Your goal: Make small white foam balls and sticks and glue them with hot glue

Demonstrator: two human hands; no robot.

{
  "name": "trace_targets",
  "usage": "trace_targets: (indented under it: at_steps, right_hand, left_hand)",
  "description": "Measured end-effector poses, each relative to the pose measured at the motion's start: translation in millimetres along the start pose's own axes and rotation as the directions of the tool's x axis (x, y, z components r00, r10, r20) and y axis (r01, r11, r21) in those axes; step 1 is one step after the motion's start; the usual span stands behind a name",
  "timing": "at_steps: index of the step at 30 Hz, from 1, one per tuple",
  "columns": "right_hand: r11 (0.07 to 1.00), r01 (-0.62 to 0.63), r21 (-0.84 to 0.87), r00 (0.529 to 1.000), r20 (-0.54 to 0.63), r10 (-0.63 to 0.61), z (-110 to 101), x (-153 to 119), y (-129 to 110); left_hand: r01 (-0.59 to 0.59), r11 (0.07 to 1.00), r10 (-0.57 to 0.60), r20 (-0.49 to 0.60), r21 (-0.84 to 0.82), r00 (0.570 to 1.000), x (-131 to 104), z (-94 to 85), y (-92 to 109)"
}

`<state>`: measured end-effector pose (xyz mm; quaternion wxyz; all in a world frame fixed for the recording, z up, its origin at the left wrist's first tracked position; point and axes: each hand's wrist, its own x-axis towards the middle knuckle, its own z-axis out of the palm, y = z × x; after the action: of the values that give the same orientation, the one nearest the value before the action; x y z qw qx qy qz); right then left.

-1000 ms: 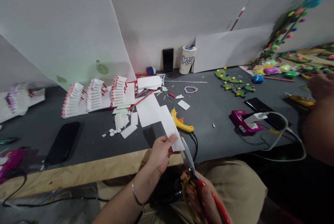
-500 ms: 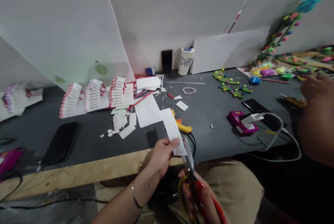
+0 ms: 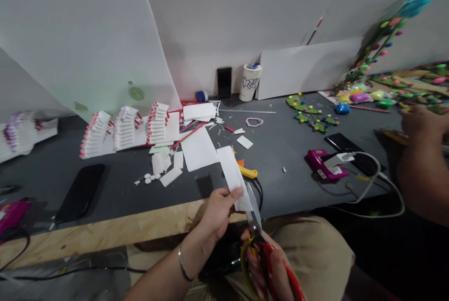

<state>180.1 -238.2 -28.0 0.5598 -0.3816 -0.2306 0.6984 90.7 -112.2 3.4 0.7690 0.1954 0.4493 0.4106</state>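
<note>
Left hand (image 3: 217, 209): held over the lap at the near edge of the counter (image 3: 287, 151), a thin bracelet on the wrist; the grip is clamped on the lower end of a white strip (image 3: 233, 177), thumb on top.
Strip: long and narrow, tilted up and away from the hand, its far end hanging above the counter near a yellow glue gun (image 3: 248, 171).
Right hand (image 3: 270, 268): low at the picture's bottom edge, its grip closed round the red and yellow handles of the scissors (image 3: 257, 231).
Scissors: blades point up and away, lying just beside the strip's right edge at its lower end; whether the blades are apart cannot be told.
White sheet (image 3: 199, 150): flat on the counter beyond the strip, with small white offcuts (image 3: 168, 165) to its left.
Paper stacks (image 3: 126, 128): three stepped white piles with red edging, far left of the sheet.
Black phone (image 3: 81, 192): flat near the counter's left front.
Cup (image 3: 250, 82): upright at the back wall, a second phone (image 3: 224, 82) leaning beside it.
Pink glue gun (image 3: 324, 163): right of centre, with a white cable.
Another person's hand (image 3: 421, 125): far right, over the counter, well apart from the strip.
</note>
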Motion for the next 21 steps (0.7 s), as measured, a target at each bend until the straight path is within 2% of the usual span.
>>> trace_targets:
  at_steps: [9, 17, 21]
  right_hand:
    - [1.0, 0.004, 0.026, 1.0, -0.015, -0.004, 1.0, -4.8, -0.5]
    - [0.997, 0.006, 0.08, 0.999, 0.034, -0.009, -1.3, 2.1, 6.7]
    - [0.999, 0.004, 0.043, 1.0, -0.018, -0.003, 0.9, 1.4, 5.1]
  left_hand:
    - [0.015, 0.999, -0.016, 0.033, 0.033, 0.999, -3.8, 0.9, 2.3]
    - [0.019, 0.999, -0.02, 0.042, 0.028, 0.999, -3.4, -0.3, 1.2]
    - [0.019, 1.0, -0.019, 0.021, 0.011, 1.0, -3.2, -0.2, 0.8]
